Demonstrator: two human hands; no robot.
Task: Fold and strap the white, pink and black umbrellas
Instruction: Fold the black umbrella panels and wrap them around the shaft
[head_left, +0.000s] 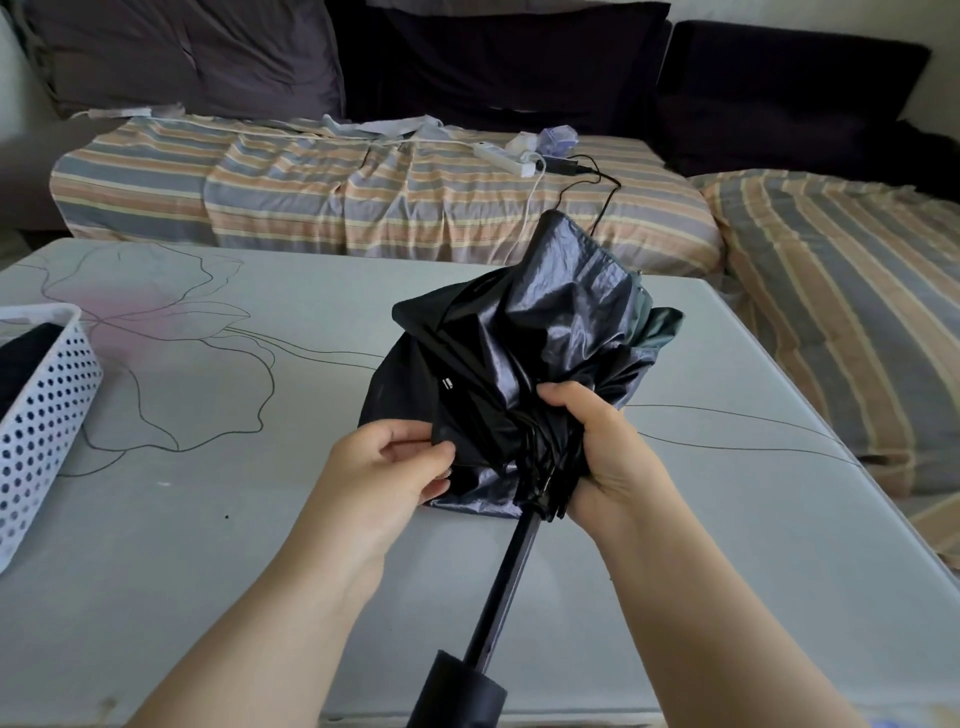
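Between your hands the black umbrella (524, 364) is thin cloth, glossy and crinkled on its inner face, matt outside; below them its shaft and handle look matt. Left of your left hand (387, 470), the basket (47, 410) is perforated white plastic.

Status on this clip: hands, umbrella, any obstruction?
Left hand pinches a canopy fold; right hand grips the bunched ribs. Black umbrella collapsed, loose, unstrapped. White basket far left, clear.
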